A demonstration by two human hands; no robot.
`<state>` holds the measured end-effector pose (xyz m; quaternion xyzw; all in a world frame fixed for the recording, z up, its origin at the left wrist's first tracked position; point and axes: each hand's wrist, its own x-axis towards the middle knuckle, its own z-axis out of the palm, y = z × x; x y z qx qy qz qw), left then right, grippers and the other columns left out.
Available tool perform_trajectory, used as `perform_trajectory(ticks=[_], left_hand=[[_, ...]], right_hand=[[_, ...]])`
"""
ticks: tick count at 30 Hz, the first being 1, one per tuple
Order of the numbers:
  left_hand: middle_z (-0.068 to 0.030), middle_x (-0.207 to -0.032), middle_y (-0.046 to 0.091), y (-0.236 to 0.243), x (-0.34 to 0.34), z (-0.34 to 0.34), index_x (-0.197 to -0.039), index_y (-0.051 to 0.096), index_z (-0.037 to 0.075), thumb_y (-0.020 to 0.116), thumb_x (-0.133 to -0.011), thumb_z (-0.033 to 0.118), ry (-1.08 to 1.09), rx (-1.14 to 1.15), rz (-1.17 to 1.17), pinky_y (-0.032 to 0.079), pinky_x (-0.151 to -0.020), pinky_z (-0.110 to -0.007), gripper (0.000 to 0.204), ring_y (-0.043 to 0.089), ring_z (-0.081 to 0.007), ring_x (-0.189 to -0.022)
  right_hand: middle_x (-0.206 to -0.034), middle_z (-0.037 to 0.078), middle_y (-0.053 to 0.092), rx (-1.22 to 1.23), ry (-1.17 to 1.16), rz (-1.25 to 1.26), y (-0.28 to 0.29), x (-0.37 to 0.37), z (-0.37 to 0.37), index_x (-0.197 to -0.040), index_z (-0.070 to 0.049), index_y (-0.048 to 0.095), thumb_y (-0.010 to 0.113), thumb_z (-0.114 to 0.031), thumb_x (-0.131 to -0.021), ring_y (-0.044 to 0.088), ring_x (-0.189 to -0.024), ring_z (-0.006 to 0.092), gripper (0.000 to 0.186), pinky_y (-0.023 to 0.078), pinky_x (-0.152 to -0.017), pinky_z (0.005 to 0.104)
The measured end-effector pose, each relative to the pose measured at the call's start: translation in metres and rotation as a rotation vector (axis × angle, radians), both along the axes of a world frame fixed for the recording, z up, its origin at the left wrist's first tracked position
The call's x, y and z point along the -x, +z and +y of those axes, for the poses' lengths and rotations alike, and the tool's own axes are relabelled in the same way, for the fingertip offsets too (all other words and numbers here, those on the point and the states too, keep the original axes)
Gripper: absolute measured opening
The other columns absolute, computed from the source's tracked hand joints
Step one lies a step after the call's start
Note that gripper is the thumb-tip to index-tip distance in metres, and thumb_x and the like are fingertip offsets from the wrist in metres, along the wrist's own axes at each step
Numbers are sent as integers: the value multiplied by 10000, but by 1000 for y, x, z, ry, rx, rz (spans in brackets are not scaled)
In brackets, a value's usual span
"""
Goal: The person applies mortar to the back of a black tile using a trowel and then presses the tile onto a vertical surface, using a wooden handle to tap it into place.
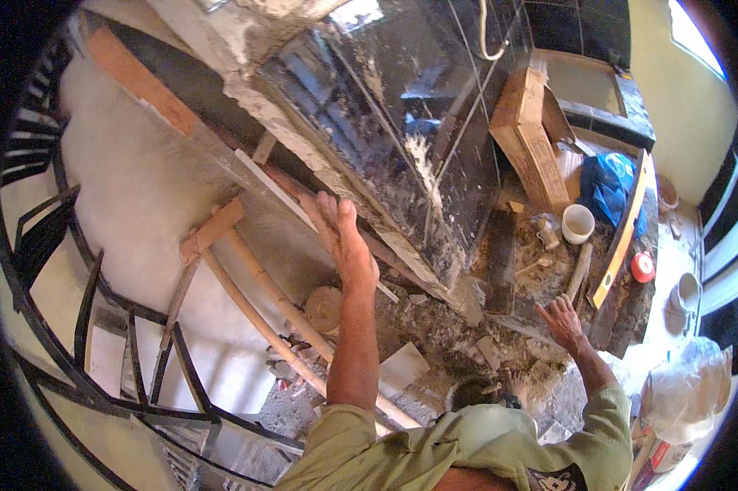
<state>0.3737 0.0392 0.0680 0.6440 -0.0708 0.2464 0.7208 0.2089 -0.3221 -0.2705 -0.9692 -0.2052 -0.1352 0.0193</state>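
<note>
My left hand is raised with its fingers stretched out, against a long narrow board below the edge of the dark tiled surface. I see nothing gripped in it. Lower and to the right, my right hand has its fingers apart at the edge of a dirt-covered ledge. Just beyond those fingers lies a short wooden stick. To its right, a yellow spirit level lies at a slant.
Bamboo poles with a wooden crosspiece lean at the left, near black metal railings. A cardboard box, a white cup, blue plastic and a round red item sit right. Rubble and a tile piece lie below.
</note>
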Motion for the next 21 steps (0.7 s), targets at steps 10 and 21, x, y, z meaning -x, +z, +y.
perform_trajectory(ticks=[10, 21], left_hand=[[-208, -1567, 119, -27, 50, 19, -1524, -3, 27, 623, -902, 324, 75, -140, 9, 218, -1159, -452, 931, 146, -327, -1446], [-172, -1566, 183, -196, 139, 133, -1509, 177, 4, 626, -925, 316, 145, -391, 567, 233, -1144, -395, 801, 230, -277, -1425]], right_hand=[[-998, 140, 503, 109, 11, -84, -27, 4, -13, -1294, -33, 501, 560, -136, -762, 482, -1067, 337, 545, 296, -1081, 565], [-1257, 151, 472, 32, -221, 33, -6, -3, 5, -1210, -37, 524, 534, -195, -831, 372, -1296, 323, 411, 282, -1070, 550]])
